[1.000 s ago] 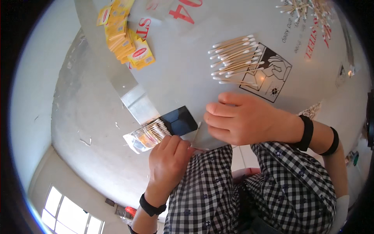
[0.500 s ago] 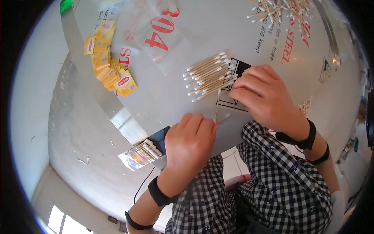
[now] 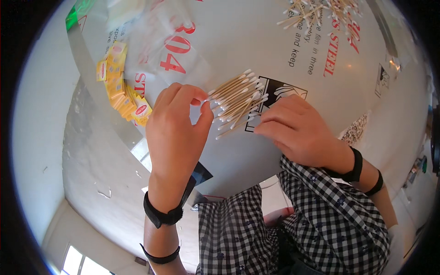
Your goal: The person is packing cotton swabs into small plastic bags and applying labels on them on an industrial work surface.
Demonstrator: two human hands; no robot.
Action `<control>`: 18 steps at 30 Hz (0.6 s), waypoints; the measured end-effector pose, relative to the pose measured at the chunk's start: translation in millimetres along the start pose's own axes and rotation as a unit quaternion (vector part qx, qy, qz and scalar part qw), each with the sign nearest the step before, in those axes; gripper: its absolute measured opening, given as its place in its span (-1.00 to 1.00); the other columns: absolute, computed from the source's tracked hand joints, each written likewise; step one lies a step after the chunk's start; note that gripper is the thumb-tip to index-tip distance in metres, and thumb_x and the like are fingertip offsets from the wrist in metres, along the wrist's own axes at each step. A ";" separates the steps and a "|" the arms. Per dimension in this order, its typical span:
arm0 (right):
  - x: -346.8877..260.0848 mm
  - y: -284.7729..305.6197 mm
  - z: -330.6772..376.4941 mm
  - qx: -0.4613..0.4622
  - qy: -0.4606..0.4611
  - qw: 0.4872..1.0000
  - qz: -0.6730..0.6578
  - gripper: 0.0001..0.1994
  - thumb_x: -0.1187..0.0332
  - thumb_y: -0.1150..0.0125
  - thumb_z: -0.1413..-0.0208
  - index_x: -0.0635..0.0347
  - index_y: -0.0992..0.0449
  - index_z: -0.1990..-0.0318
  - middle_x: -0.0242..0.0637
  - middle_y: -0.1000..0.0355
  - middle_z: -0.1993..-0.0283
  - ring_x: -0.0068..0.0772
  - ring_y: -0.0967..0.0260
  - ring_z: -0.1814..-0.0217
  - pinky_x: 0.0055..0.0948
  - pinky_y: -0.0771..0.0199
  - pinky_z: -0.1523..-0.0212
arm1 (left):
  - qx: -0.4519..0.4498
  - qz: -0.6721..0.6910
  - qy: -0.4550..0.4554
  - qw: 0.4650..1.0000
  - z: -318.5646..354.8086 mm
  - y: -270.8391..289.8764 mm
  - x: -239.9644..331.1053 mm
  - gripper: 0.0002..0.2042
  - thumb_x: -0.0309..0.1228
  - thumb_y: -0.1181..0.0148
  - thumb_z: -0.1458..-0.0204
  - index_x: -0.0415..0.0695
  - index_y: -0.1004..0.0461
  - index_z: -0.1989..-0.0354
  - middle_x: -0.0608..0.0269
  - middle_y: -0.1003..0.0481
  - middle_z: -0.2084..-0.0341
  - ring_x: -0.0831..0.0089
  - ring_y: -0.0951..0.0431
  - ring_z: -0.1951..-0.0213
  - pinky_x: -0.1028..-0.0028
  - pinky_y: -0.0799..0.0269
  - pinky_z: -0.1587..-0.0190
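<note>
A loose bundle of cotton swabs (image 3: 236, 98) with wooden sticks and white tips lies slantwise on the metal tabletop in front of me. At the bundle's left ends is my left hand (image 3: 176, 123), its thumb and forefinger apart with a gap between them. My right hand (image 3: 298, 130) is beside the right ends, low over the table, with its fingers curled together. A swab on the near side of the bundle runs up to those right fingertips; whether they grip it is hidden.
Small yellow packets (image 3: 121, 91) lie overlapped at the left, beside clear plastic bags (image 3: 160, 32). More swabs are scattered in a heap (image 3: 321, 13) at the far right. A speckled pile (image 3: 355, 128) sits beyond my right wrist. The table's near edge borders my checkered lap (image 3: 238, 224).
My left hand has moved up and left from the near edge to the bundle's left ends, letting go of a single swab. My right hand has shifted slightly nearer and left.
</note>
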State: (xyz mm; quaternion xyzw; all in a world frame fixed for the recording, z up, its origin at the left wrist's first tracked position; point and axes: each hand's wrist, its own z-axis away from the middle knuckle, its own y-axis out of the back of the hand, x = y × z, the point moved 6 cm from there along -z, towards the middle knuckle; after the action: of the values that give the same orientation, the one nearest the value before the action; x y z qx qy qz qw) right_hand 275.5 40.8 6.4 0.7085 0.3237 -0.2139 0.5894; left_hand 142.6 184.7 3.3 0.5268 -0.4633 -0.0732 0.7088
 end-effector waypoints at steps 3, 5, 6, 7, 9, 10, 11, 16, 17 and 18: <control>-3.3 -2.4 -1.2 -0.006 0.009 1.000 0.015 -0.71 0.59 -0.34 0.24 0.18 -0.56 0.25 -0.31 -0.48 0.23 -0.24 -0.44 0.19 -0.30 -0.38 0.20 | -0.010 -0.005 0.001 1.000 -4.0 -1.6 2.4 -0.85 -0.60 -0.30 0.11 -0.15 -0.46 0.39 0.24 -0.47 0.46 0.26 -0.52 0.33 0.31 -0.43 0.33; -2.2 -5.0 -0.2 -0.004 0.011 1.000 0.015 -0.70 0.59 -0.34 0.24 0.19 -0.57 0.25 -0.31 -0.48 0.24 -0.25 -0.44 0.20 -0.30 -0.38 0.21 | -0.016 -0.006 0.001 1.000 -5.6 -4.0 3.3 -0.86 -0.59 -0.30 0.11 -0.15 -0.45 0.40 0.24 -0.46 0.48 0.26 -0.52 0.34 0.31 -0.43 0.33; -1.7 -5.9 0.3 -0.002 0.013 1.000 0.014 -0.70 0.59 -0.35 0.24 0.19 -0.57 0.25 -0.32 -0.48 0.24 -0.26 -0.44 0.20 -0.30 -0.38 0.21 | -0.022 -0.008 0.006 1.000 -6.4 -5.8 3.3 -0.85 -0.59 -0.30 0.11 -0.15 -0.44 0.41 0.24 -0.45 0.49 0.25 -0.52 0.35 0.31 -0.43 0.34; -1.7 -6.5 0.0 -0.002 0.012 1.000 0.015 -0.70 0.59 -0.35 0.24 0.19 -0.57 0.25 -0.32 -0.48 0.24 -0.26 -0.44 0.20 -0.30 -0.38 0.21 | -0.028 -0.011 0.010 1.000 -7.2 -6.3 3.6 -0.85 -0.58 -0.30 0.11 -0.15 -0.43 0.42 0.24 -0.45 0.50 0.25 -0.51 0.36 0.31 -0.43 0.34; -1.6 -5.7 -0.5 0.014 0.011 1.000 0.013 -0.70 0.59 -0.34 0.25 0.19 -0.57 0.24 -0.32 -0.48 0.25 -0.27 -0.43 0.22 -0.31 -0.37 0.22 | -0.038 -0.016 0.016 0.999 -8.3 -7.0 3.6 -0.89 -0.57 -0.27 0.08 -0.18 -0.45 0.40 0.24 -0.46 0.48 0.31 -0.49 0.39 0.37 -0.42 0.33; -1.2 -5.5 -0.6 0.014 0.011 1.000 0.014 -0.70 0.59 -0.34 0.25 0.19 -0.57 0.24 -0.32 -0.48 0.25 -0.27 -0.43 0.22 -0.31 -0.37 0.22 | -0.048 -0.021 0.022 0.998 -8.5 -8.3 2.5 -0.92 -0.56 -0.25 0.04 -0.20 -0.47 0.39 0.24 -0.47 0.46 0.38 -0.47 0.43 0.43 -0.42 0.31; 0.4 -4.9 -0.8 0.011 0.001 1.000 -0.001 -0.70 0.59 -0.34 0.20 0.20 -0.57 0.22 -0.30 -0.48 0.25 -0.24 -0.43 0.22 -0.30 -0.38 0.22 | -0.048 -0.019 0.021 0.998 -8.6 -9.3 2.4 -0.92 -0.56 -0.25 0.04 -0.20 -0.47 0.39 0.24 -0.47 0.46 0.38 -0.47 0.43 0.43 -0.42 0.31; 5.4 7.4 -8.4 0.022 -0.104 0.989 -0.101 -0.78 0.56 -0.33 -0.04 0.22 -0.55 0.14 -0.28 -0.48 0.23 -0.30 -0.45 0.22 -0.36 -0.41 0.20 | -0.010 0.014 -0.010 1.000 -4.6 3.6 6.5 -0.84 -0.61 -0.29 0.13 -0.17 -0.43 0.41 0.21 -0.45 0.48 0.27 -0.51 0.37 0.33 -0.44 0.34; 14.1 8.1 -7.7 0.036 -0.202 0.949 -0.239 -0.81 0.53 -0.31 -0.11 0.23 -0.55 0.11 -0.30 -0.48 0.22 -0.39 -0.45 0.21 -0.42 -0.43 0.19 | -0.011 0.013 -0.009 1.000 -2.2 7.1 9.6 -0.84 -0.61 -0.29 0.13 -0.17 -0.43 0.41 0.21 -0.45 0.48 0.27 -0.51 0.37 0.33 -0.44 0.34; 21.1 6.3 -4.2 0.049 -0.295 0.881 -0.367 -0.83 0.50 -0.30 -0.19 0.24 -0.54 0.08 -0.31 -0.48 0.20 -0.48 -0.45 0.20 -0.48 -0.44 0.18 | -0.015 0.028 -0.011 0.999 0.3 10.9 16.5 -0.84 -0.62 -0.29 0.14 -0.17 -0.43 0.41 0.21 -0.46 0.48 0.27 -0.51 0.39 0.33 -0.44 0.36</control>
State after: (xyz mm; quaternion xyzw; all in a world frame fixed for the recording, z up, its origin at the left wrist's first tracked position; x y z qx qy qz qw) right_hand 294.4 48.7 -2.7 0.4712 0.3607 -0.6298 0.5013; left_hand 147.4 179.5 21.8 0.5023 -0.4845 -0.0656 0.7132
